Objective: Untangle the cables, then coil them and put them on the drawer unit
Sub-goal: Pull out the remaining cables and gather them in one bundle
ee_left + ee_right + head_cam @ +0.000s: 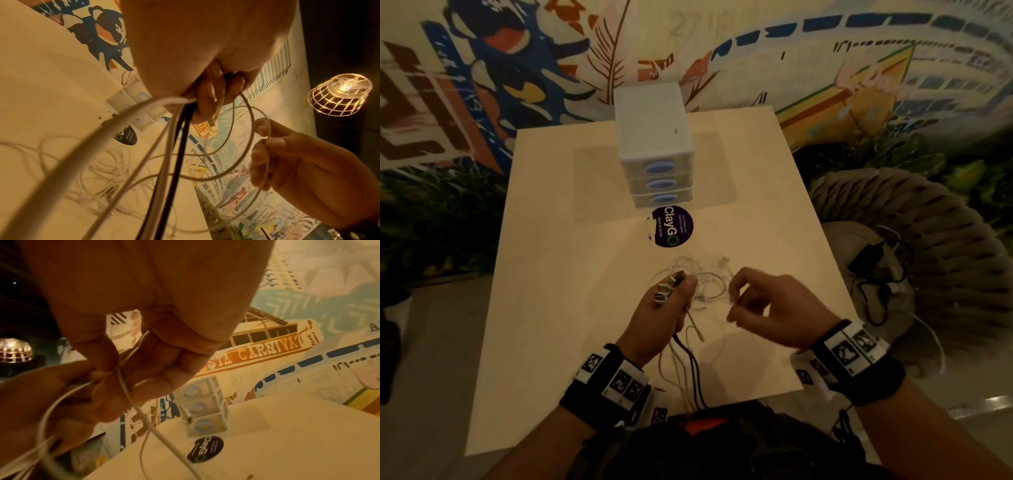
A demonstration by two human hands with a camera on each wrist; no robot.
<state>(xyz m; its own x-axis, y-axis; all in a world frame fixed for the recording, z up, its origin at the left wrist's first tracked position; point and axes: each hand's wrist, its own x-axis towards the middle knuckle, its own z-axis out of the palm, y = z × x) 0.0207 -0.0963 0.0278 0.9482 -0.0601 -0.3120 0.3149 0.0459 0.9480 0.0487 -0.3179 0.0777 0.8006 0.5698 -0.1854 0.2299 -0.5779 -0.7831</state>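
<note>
Desk [585,308]: cables [705,291] tangled, none coiled; drawer unit [650,120] top bare. Left hand [664,318] grips plug ends; right hand [767,308] pinches one strand.

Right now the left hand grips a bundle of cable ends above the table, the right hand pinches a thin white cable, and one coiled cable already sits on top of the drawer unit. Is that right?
Not quite. The head view shows nothing on top of the drawer unit. The rest holds: the left hand grips the bundle of cable ends, and the right hand pinches a thin white cable.
</note>
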